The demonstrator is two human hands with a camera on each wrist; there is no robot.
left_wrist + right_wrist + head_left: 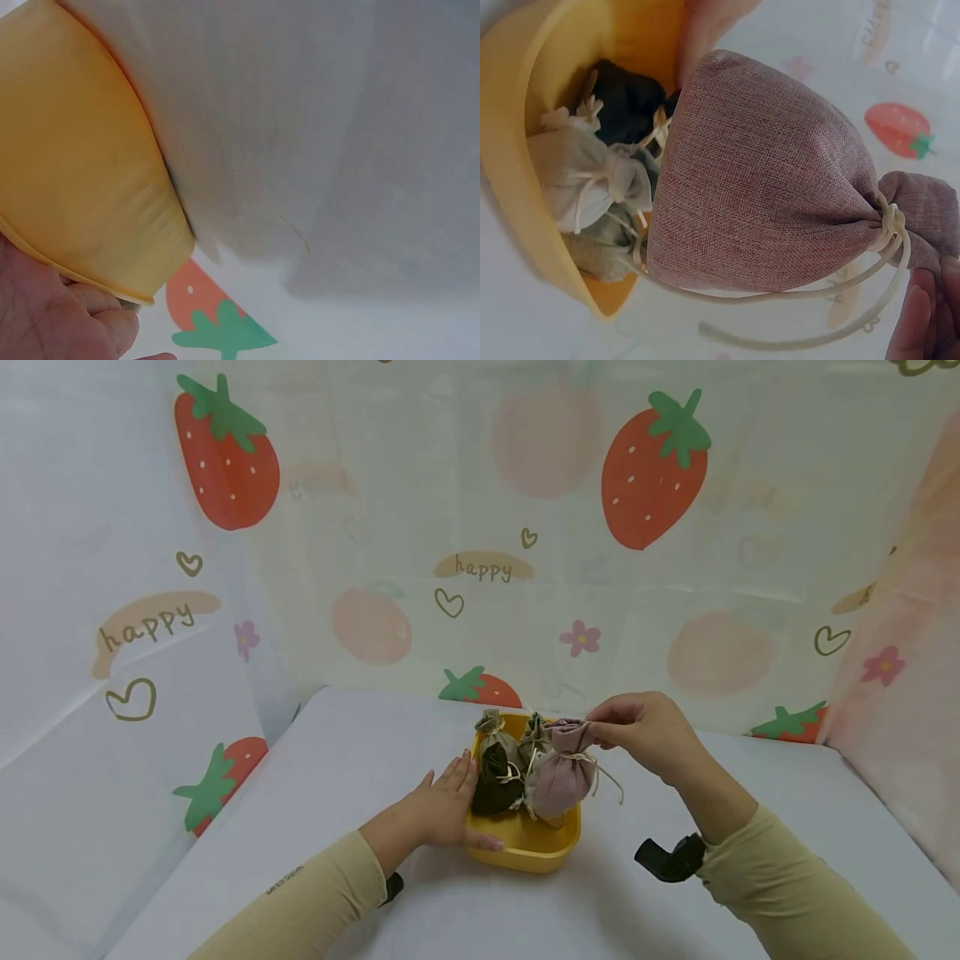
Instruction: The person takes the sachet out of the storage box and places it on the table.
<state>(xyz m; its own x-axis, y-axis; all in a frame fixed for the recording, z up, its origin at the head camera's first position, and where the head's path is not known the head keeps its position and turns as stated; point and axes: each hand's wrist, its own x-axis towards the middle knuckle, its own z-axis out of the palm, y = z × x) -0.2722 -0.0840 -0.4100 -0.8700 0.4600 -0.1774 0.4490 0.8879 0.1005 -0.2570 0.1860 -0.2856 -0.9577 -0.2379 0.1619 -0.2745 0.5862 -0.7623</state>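
My right hand (637, 731) pinches the gathered top of a mauve drawstring pouch (564, 781). This pouch hangs over the right side of a yellow plastic bin (532, 858), and its cord dangles loose. In the right wrist view the pouch (765, 180) fills the middle, above the bin's opening. My left hand (446, 810) rests along the bin's left rim, fingers fairly straight, thumb over the front part. Inside the bin lie a black pouch (497, 785), a beige pouch (491, 735), a patterned dark pouch (534, 735) and a pale grey pouch (577, 176).
A white cloth covers the table (360, 760) under the bin. Behind and at both sides stand curtains (480, 635) printed with strawberries, hearts and flowers. A black wrist device (667, 860) sits at my right cuff.
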